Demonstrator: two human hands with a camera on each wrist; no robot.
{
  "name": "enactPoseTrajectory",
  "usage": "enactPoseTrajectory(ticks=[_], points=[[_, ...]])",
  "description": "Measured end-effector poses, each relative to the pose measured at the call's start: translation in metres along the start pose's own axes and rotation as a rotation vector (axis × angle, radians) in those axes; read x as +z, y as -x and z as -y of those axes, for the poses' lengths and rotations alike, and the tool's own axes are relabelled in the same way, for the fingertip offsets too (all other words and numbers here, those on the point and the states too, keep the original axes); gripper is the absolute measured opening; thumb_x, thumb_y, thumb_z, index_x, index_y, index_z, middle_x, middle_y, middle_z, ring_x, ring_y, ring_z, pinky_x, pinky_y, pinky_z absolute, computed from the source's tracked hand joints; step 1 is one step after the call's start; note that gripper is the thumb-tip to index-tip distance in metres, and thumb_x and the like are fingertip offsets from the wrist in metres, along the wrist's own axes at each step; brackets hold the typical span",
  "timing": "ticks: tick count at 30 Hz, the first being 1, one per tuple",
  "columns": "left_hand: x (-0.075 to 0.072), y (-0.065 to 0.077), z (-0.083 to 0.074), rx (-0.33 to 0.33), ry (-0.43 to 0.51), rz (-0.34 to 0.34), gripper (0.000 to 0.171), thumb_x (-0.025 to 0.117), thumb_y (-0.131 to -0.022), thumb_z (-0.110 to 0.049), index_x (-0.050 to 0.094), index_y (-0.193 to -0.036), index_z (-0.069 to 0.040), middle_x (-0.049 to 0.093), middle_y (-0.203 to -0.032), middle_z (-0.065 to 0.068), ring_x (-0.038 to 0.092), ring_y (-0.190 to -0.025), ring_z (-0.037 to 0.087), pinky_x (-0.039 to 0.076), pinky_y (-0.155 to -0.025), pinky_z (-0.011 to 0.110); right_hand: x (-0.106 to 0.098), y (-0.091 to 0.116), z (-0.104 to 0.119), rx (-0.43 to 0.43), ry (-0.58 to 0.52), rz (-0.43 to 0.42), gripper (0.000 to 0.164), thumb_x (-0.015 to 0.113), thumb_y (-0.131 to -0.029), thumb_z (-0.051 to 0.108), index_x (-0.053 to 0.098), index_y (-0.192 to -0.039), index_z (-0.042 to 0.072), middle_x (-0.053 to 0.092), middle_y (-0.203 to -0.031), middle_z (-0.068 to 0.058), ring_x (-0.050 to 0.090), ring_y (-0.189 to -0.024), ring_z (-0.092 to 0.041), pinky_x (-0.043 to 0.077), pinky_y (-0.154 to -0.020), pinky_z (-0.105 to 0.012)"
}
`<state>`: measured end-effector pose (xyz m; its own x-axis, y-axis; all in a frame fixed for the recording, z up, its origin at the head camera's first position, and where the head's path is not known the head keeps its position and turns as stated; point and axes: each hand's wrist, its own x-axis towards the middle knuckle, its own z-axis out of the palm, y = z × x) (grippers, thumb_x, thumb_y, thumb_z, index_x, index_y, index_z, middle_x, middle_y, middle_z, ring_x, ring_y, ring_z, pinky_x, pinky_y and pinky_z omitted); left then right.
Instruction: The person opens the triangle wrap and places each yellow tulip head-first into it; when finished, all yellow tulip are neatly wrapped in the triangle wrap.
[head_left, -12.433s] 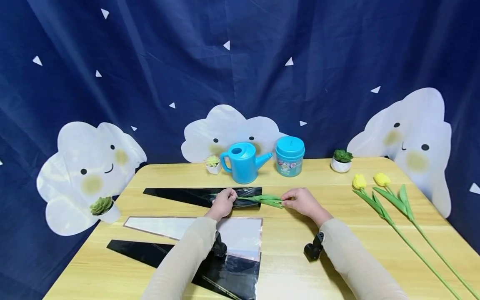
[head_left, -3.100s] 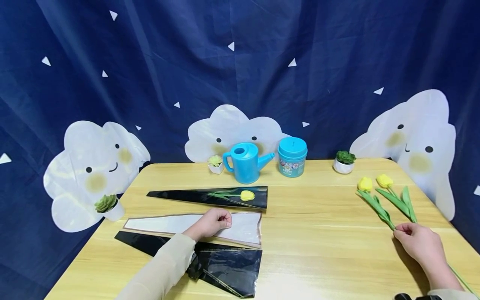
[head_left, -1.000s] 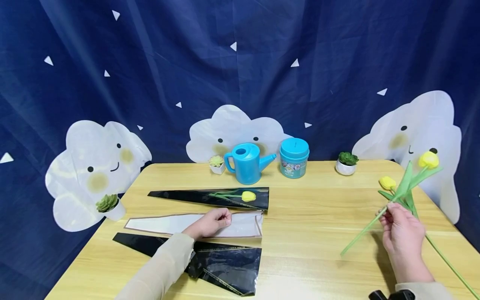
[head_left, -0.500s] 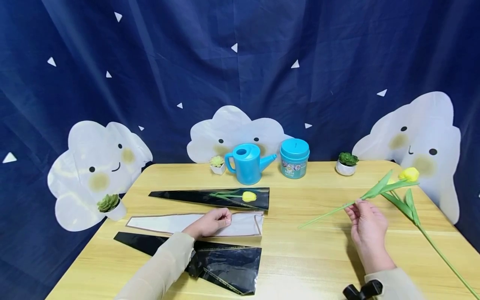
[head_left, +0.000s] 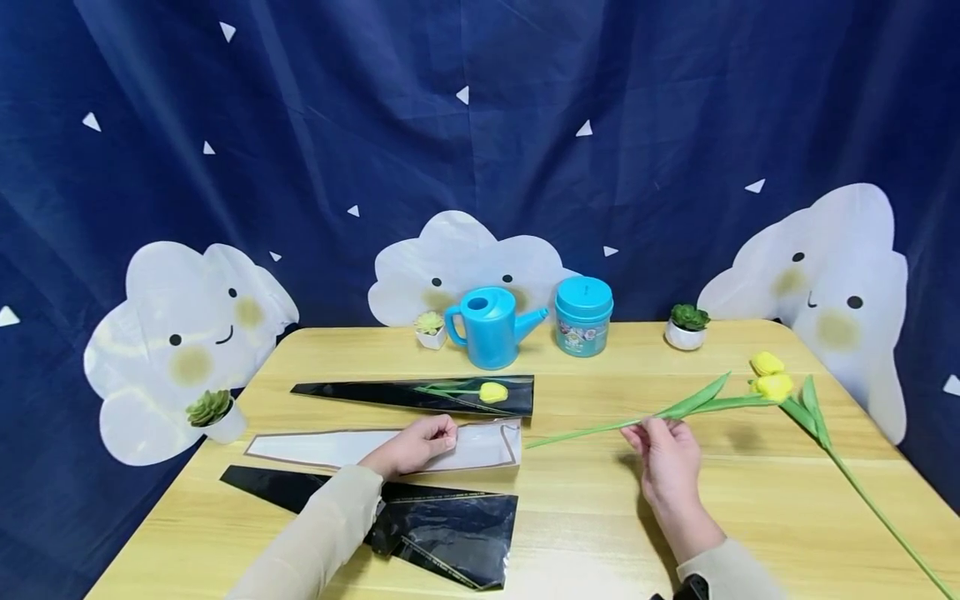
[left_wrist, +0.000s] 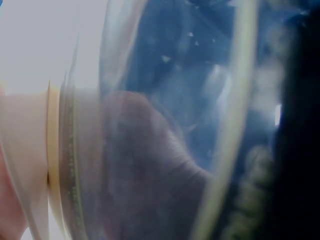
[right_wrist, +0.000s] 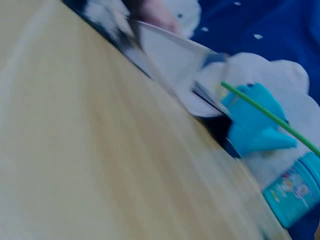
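Observation:
My left hand (head_left: pixel 416 446) pinches the upper film of a white flower sleeve (head_left: pixel 330 447) lying on the table; its wide right-hand mouth gapes somewhat in the right wrist view. Held by the stem in my right hand (head_left: pixel 667 467) is a yellow artificial tulip (head_left: pixel 773 387), above the table. Its stem (right_wrist: pixel 270 114) points left, the tip close to the sleeve's mouth, apparently outside it. Behind, a black sleeve (head_left: pixel 375 392) contains another yellow tulip (head_left: pixel 492 392). A second black sleeve (head_left: pixel 465 533) lies in front, partly under my left forearm. The left wrist view is blurred.
A third tulip (head_left: pixel 862 492) lies at the right. Along the back stand a blue watering can (head_left: pixel 489 333), a lidded blue tub (head_left: pixel 583 321) and small potted succulents (head_left: pixel 686 327), (head_left: pixel 431 329). Another potted succulent (head_left: pixel 217 417) stands at the left edge.
Earlier a tulip was fed into the back black sleeve. Since then my right hand has lifted another tulip from the right and carried it left, levelling its stem. My left hand stays at the white sleeve.

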<state>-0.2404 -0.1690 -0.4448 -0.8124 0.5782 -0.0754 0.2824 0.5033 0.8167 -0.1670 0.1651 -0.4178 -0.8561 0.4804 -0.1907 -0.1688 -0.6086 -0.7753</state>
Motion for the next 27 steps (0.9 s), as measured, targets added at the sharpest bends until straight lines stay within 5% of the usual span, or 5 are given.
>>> enactPoseTrajectory(ticks=[17, 27], points=[[-0.002, -0.006, 0.002, 0.006, -0.027, 0.046, 0.013, 0.048, -0.096, -0.012, 0.049, -0.085, -0.005, 0.042, -0.075, -0.001, 0.039, -0.067, 0.012, 0.033, -0.067, 0.026, 0.008, 0.026, -0.041, 0.139, 0.184, 0.176, 0.009, 0.046, -0.086, -0.009, 0.044, -0.093, -0.003, 0.060, -0.071, -0.002, 0.065, -0.066, -0.009, 0.053, -0.071, -0.022], [0.001, -0.012, 0.002, 0.031, -0.001, 0.037, 0.011, 0.049, -0.095, -0.009, 0.050, -0.086, -0.002, 0.042, -0.075, 0.000, 0.039, -0.067, 0.013, 0.032, -0.066, 0.025, 0.023, 0.033, -0.058, 0.202, 0.215, 0.197, 0.008, 0.049, -0.086, -0.009, 0.048, -0.094, -0.006, 0.064, -0.067, -0.004, 0.068, -0.067, -0.012, 0.053, -0.071, -0.024]])
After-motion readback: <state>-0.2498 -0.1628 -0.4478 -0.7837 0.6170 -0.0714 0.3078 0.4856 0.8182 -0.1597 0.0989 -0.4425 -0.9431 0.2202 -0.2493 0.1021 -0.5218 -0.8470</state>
